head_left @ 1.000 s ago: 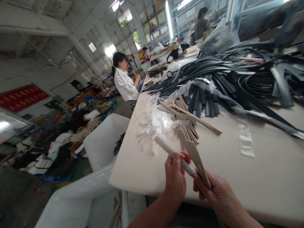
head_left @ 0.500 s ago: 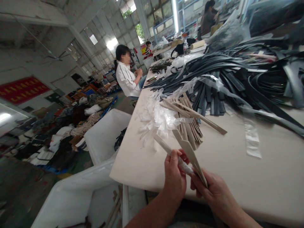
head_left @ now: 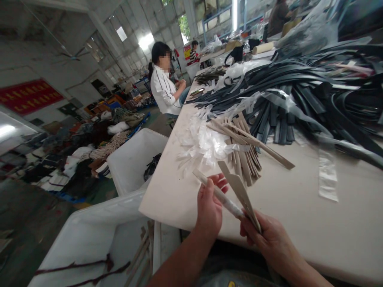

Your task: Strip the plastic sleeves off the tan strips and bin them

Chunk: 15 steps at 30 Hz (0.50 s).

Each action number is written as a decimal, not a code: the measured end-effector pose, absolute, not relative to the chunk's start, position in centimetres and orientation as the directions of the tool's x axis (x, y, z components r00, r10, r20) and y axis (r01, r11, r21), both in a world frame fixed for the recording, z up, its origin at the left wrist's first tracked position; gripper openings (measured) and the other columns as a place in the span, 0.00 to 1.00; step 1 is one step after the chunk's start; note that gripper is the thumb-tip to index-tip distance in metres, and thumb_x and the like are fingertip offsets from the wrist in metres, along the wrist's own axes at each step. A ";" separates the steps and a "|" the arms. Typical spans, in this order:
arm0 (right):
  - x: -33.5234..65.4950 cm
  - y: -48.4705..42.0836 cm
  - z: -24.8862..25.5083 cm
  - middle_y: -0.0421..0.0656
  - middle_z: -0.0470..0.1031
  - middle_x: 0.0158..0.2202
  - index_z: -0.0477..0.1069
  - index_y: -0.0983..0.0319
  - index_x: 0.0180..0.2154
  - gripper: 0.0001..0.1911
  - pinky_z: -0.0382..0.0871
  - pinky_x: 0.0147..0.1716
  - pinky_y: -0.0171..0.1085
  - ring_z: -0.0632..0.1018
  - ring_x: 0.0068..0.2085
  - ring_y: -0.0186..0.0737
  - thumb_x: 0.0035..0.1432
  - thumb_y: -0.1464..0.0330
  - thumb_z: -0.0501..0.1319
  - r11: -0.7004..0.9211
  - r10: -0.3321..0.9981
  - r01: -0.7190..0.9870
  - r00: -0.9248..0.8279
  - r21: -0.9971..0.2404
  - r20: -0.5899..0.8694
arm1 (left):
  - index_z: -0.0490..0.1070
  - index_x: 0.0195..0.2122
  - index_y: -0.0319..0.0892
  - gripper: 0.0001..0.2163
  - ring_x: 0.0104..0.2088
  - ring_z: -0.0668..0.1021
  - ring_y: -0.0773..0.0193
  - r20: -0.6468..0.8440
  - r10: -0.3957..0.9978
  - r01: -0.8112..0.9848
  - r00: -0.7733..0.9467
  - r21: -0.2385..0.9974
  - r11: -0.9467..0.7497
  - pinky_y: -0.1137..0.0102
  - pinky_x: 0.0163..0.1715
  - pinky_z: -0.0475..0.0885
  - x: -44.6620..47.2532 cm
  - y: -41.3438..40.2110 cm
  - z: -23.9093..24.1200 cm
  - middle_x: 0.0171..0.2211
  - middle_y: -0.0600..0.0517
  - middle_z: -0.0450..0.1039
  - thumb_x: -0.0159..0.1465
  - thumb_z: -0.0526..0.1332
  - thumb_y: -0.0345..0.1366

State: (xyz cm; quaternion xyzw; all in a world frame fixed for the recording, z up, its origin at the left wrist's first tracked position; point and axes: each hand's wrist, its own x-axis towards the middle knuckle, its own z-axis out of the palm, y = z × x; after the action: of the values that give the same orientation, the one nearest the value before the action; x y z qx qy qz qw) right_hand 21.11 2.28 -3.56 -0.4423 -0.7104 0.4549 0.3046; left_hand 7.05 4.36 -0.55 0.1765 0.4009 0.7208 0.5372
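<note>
My left hand (head_left: pixel 209 207) is closed round a narrow beige strip (head_left: pixel 206 184) wrapped in clear film, its far end pointing up and left. My right hand (head_left: pixel 266 239) grips the near ends of a couple of wider tan strips (head_left: pixel 236 187) that fan upward between the hands. Both hands hover over the near edge of the cream table (head_left: pixel 329 223). Just beyond lie a pile of tan strips (head_left: pixel 245 151) and a heap of clear plastic film scraps (head_left: pixel 203 145).
A large mass of black straps (head_left: pixel 299 91) covers the table's far right. White bins (head_left: pixel 131 163) stand left of the table, the nearer bin (head_left: pixel 89 243) holding some strips. A person in a white jacket (head_left: pixel 163 93) sits further along the table; others work beyond.
My left hand has slid a little to the left and up along the wrapped strip. The view has tilted down, showing more of the near bin.
</note>
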 end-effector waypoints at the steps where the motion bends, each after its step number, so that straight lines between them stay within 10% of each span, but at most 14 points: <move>1: 21.0 2.3 -3.6 0.38 0.69 0.16 0.66 0.59 0.23 0.20 0.64 0.20 0.32 0.71 0.18 0.35 0.64 0.59 0.49 0.198 0.905 0.363 -0.424 -0.911 0.027 | 0.72 0.32 0.40 0.11 0.41 0.77 0.62 -0.192 0.904 -0.629 -0.381 0.771 -0.102 0.67 0.44 0.70 6.9 4.4 -0.5 0.37 0.48 0.77 0.59 0.63 0.44; 9: 20.2 2.8 -3.5 0.40 0.74 0.22 0.72 0.60 0.35 0.17 0.72 0.23 0.35 0.75 0.21 0.38 0.61 0.55 0.52 0.048 0.894 0.215 -0.446 -0.975 -0.054 | 0.70 0.32 0.39 0.17 0.17 0.66 0.72 -0.175 0.970 -0.521 -0.166 0.851 0.065 0.75 0.16 0.61 9.0 1.4 -2.9 0.23 0.53 0.70 0.63 0.57 0.50; 15: 23.8 5.2 -2.5 0.48 0.78 0.32 0.73 0.61 0.39 0.25 0.73 0.25 0.36 0.77 0.27 0.42 0.54 0.47 0.60 -0.184 0.956 0.017 -0.228 -0.983 -0.183 | 0.68 0.32 0.42 0.13 0.18 0.68 0.72 0.062 0.661 -0.244 -0.747 0.900 -0.360 0.74 0.25 0.68 -6.8 2.2 4.3 0.20 0.59 0.67 0.55 0.64 0.47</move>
State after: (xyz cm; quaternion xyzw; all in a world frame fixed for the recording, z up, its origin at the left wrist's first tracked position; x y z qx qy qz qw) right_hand 23.80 5.17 -2.51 -0.4823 -0.5047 0.5993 0.3917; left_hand -6.79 2.21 4.30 0.2133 0.4889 0.7967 0.2842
